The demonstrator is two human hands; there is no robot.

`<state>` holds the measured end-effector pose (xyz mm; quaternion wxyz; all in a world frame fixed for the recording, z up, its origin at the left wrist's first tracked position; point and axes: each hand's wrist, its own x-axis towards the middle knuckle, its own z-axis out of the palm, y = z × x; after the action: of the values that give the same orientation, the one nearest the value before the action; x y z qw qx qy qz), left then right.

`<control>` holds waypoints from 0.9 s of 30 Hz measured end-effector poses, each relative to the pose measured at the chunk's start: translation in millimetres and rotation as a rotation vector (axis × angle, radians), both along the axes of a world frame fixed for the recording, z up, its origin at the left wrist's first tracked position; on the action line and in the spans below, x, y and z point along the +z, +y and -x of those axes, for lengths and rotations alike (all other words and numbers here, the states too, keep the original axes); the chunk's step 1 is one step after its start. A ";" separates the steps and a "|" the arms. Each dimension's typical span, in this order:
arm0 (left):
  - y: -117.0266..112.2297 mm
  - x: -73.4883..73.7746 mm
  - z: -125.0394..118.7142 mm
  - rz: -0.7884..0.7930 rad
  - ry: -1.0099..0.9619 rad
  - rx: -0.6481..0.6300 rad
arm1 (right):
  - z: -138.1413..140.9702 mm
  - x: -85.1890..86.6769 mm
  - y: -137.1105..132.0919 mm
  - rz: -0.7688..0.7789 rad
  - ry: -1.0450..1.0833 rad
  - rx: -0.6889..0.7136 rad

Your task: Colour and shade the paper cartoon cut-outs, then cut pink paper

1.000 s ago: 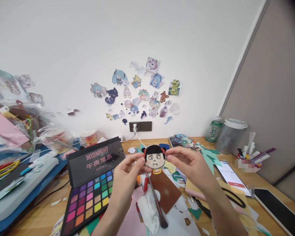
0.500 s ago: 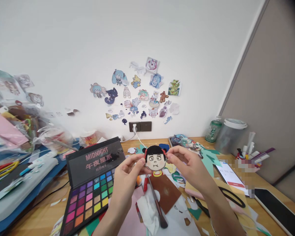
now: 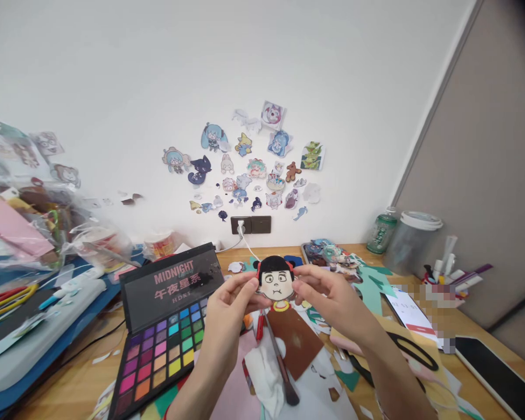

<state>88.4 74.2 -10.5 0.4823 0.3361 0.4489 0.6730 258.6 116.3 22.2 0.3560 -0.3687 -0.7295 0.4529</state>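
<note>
Both hands are up over the middle of the table, and between them sits a small cartoon-head cutout, black hair, red buns, a grumpy little face. The left hand pinches its left edge between thumb and fingertips; the right hand pinches the right edge the same way, fingers closed narrow on the paper. The piece is held upright, facing the camera, clear of the tabletop.

A light grip at the very rim looks best here, so no finger smudges the painted face and the thin neck does not bend.

Below lie a brown card and a makeup brush. The open eyeshadow palette sits toward the table's left side, and a phone lies toward its right edge.
</note>
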 end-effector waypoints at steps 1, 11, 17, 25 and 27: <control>0.1 0.2 -0.2 -0.002 0.006 -0.009 | 0.1 -0.3 0.7 0.004 0.001 -0.007; 1.3 -4.8 -4.0 -0.011 0.345 -0.174 | 1.3 -9.1 13.4 0.063 0.101 -0.108; 4.7 -6.5 -5.2 0.005 0.284 -0.142 | 5.3 -4.6 8.0 0.066 0.073 -0.041; 8.8 -2.9 6.9 -0.014 0.212 -0.177 | -6.5 -16.4 31.3 -0.009 0.106 -0.135; 6.5 2.9 14.8 -0.017 0.202 -0.144 | -18.4 -25.3 59.6 -0.043 0.083 -0.261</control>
<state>73.6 80.7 -7.6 0.4789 0.4376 0.4642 0.6030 277.0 175.9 -3.1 0.4495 -0.4337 -0.6696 0.4019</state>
